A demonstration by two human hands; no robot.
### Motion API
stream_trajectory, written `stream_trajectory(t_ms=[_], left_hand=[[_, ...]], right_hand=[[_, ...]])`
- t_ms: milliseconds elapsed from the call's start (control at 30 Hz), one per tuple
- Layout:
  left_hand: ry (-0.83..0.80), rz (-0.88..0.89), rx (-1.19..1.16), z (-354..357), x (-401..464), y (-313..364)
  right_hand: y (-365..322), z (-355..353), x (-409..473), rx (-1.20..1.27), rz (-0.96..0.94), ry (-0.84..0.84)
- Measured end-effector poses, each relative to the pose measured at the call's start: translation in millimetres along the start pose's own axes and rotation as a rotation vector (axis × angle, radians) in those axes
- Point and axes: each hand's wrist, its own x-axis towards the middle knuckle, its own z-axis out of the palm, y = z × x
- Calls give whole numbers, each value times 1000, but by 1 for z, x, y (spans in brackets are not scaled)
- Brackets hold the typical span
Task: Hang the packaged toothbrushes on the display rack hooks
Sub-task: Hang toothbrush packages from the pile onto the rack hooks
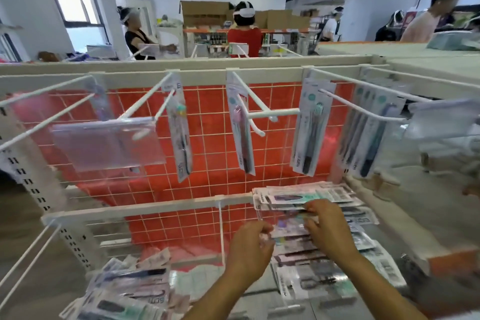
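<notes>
A fanned stack of packaged toothbrushes (306, 196) lies on the lower right of the rack. My left hand (250, 247) pinches the left end of one clear package (288, 227) from that stack, and my right hand (328, 226) grips its right part with curled fingers. Above, white hooks (255, 114) stick out from the top rail. Single packages hang on them at the centre left (180, 132) and the centre (241, 125); several more hang at the right (310, 127). Another loose pile of packages (130, 291) lies at the lower left.
The rack has a white wire grid over a red back panel (207, 143). Clear price-tag flaps (109, 143) hang from hook ends at left and right. Bare double hooks (28, 257) jut out at the lower left. Several people stand behind the rack among cardboard boxes.
</notes>
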Motion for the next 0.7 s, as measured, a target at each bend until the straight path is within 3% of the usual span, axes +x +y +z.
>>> stream_trajectory(t_ms=[300, 567, 700], left_hand=[[35, 153, 172, 21, 19, 19], [-157, 169, 340, 41, 31, 38], [-172, 166, 350, 50, 35, 43]], right_hand=[[43, -3, 40, -206, -153, -89], [51, -6, 62, -332, -158, -306], [57, -4, 66, -316, -127, -358]])
